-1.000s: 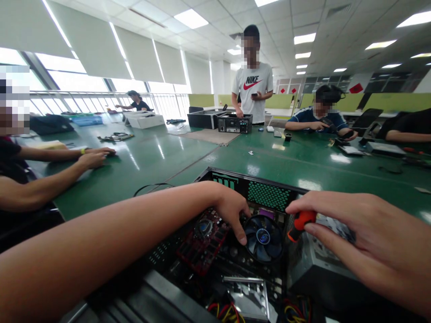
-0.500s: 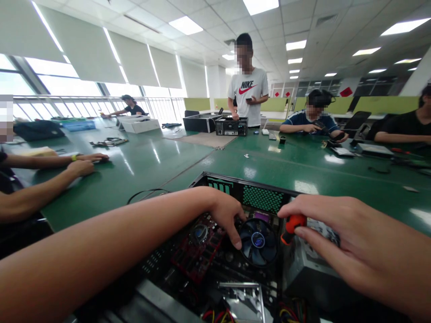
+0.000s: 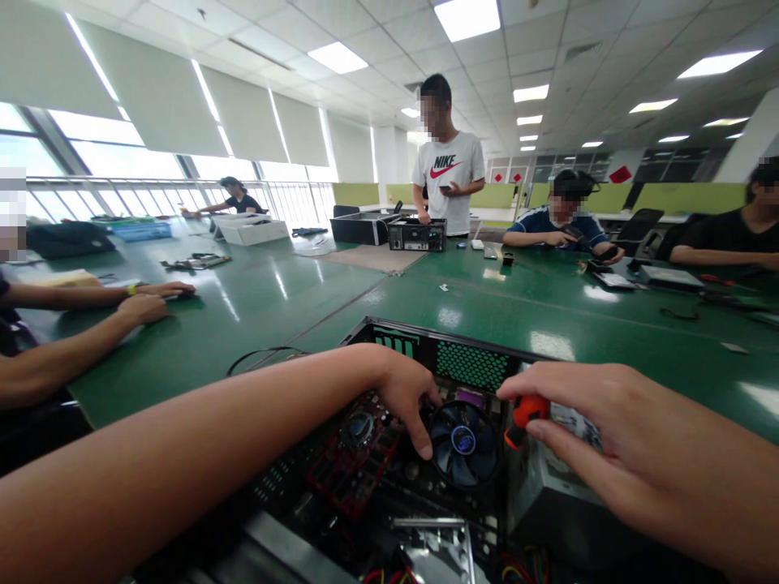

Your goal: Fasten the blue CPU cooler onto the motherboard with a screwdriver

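An open black computer case (image 3: 468, 345) lies in front of me on the table. Inside it, my left hand (image 3: 409, 397) grips the left edge of a round CPU cooler fan (image 3: 463, 442), thumb at the near side and fingertips partly hidden behind. My right hand (image 3: 600, 434) pinches the red and black handle of a screwdriver (image 3: 528, 415) between thumb and fingers. The handle is tilted just right of the fan, and its tip is out of sight. Left of the fan sits a red circuit board (image 3: 359, 458). A grey power supply (image 3: 548, 487) lies beneath my right hand.
Coloured cables (image 3: 520, 568) and a silver metal bracket (image 3: 435, 543) fill the case's near end. Across the green table (image 3: 292, 300), a standing person (image 3: 447, 174) touches another computer case (image 3: 417, 234). At left, a co-worker's hands (image 3: 143, 307) rest on the table.
The camera view has shifted slightly. Both hands keep nearly the same place, the left at the fan and the right on the screwdriver.
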Tool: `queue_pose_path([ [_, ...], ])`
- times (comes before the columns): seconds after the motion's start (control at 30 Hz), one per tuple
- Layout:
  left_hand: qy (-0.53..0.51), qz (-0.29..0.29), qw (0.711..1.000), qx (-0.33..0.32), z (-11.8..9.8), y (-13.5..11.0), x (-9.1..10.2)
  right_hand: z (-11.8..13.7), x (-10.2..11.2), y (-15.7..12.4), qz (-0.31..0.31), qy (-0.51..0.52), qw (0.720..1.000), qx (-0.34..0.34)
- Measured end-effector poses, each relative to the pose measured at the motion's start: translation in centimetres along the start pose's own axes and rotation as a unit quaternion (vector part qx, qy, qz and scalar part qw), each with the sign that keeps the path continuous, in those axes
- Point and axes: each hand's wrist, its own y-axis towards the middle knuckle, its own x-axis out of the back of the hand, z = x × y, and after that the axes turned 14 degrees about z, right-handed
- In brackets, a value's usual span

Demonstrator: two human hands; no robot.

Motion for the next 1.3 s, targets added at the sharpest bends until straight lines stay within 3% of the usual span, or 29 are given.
queue_pose_path([
  [0.2,-0.004,0.006,1.0,0.007,-0.1,0.1,0.1,-0.9,-1.0,-1.0,-0.018,0.004,0.999,-0.035],
  [0.5,0.003,-0.006,1.0,0.012,-0.2,-0.3,0.0,-0.9,-0.2,-0.4,-0.028,-0.024,0.999,0.008],
  [0.83,0.005,0.002,1.0,0.014,-0.3,-0.2,0.1,-1.1,0.3,-1.0,0.003,-0.059,0.997,0.054],
  [1.0,-0.001,-0.004,1.0,0.019,-0.4,-0.2,0.1,-1.0,0.6,-1.9,0.08,0.008,0.996,0.045],
  [1.17,-0.011,-0.008,1.0,0.014,-0.3,0.0,0.0,-1.6,-0.7,-3.3,0.0,0.03,1.0,-0.007],
  [1.3,-0.013,-0.007,1.0,0.01,-0.1,0.3,-0.1,-1.9,-1.2,-4.3,-0.022,0.027,0.999,-0.014],
])
